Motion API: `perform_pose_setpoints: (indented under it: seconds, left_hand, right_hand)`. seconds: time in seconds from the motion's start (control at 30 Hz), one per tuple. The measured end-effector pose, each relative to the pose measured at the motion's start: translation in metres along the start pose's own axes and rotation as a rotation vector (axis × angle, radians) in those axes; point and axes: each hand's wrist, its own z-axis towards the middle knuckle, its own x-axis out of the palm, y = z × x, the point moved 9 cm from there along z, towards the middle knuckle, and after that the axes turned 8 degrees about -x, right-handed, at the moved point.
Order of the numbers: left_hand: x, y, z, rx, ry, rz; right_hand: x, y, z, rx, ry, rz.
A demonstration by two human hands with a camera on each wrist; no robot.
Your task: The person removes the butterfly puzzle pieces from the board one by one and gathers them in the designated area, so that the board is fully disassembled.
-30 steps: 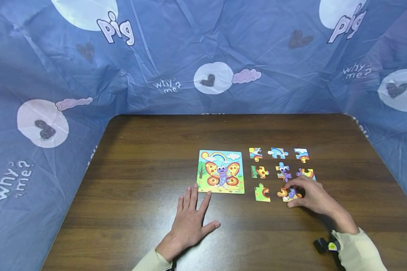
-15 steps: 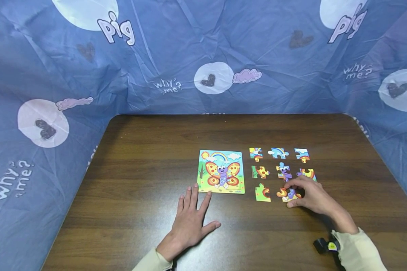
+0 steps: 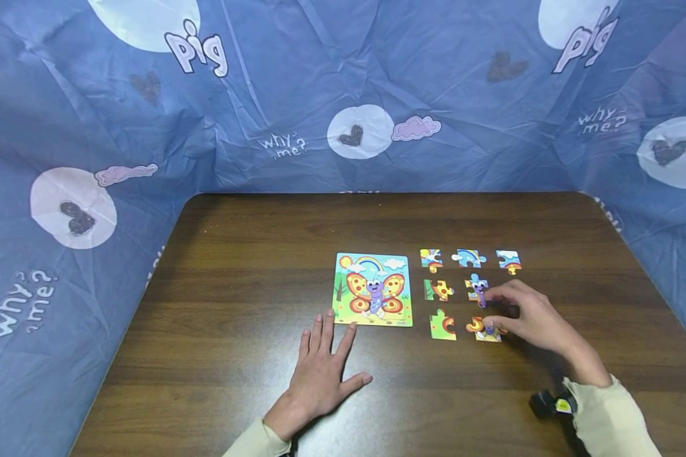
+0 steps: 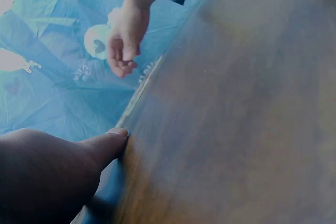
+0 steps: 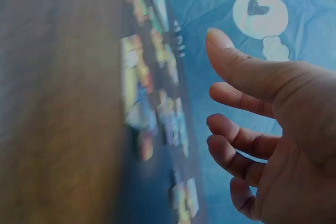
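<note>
My left hand (image 3: 317, 381) lies flat with fingers spread on the table, its fingertips right at the lower left corner of the butterfly puzzle board (image 3: 373, 289). My right hand (image 3: 528, 317) hovers over the right side of the loose jigsaw pieces, thumb and fingers apart. The right wrist view shows nothing between its loosely bent fingers (image 5: 231, 132). Nearest to it are the bottom middle puzzle piece (image 3: 488, 331), with orange wing and purple body, and the purple butterfly-face piece (image 3: 477, 289). The piece at the right of the middle row is hidden behind this hand in the head view.
Left of these lie a green corner piece (image 3: 443, 326) and a yellow wing piece (image 3: 437, 290). Behind are a sun piece (image 3: 431, 257), a rainbow piece (image 3: 469, 258) and a cloud piece (image 3: 509, 259). A blue printed cloth (image 3: 297, 95) hangs beyond the wooden table (image 3: 234, 285).
My right hand has come off the bottom middle piece, which it touched at its edges before, and moved slightly away toward the middle row. My left hand has stayed still.
</note>
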Motion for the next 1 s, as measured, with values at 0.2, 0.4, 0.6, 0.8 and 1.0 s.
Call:
perform_pose_setpoints:
  seconds: [0.2, 0.4, 0.6, 0.8, 1.0]
  left_hand:
    - [-0.001, 0.0, -0.001, 0.002, 0.003, -0.001]
    - [-0.001, 0.0, -0.001, 0.001, 0.006, 0.0]
    - [-0.001, 0.0, -0.001, 0.0, 0.009, 0.001]
    - [-0.001, 0.0, 0.0, -0.004, 0.016, 0.006]
    - [-0.002, 0.0, -0.001, 0.0, 0.016, 0.004]
  right_hand:
    - [-0.007, 0.017, 0.02, -0.033, -0.037, 0.02]
    - [0.003, 0.045, 0.048, -0.091, -0.026, 0.101]
    - [0.025, 0.074, 0.074, -0.128, 0.036, 0.147]
    - [0.052, 0.104, 0.092, -0.14, 0.132, 0.159]
    - [0.08, 0.119, 0.1, -0.127, 0.197, 0.128]
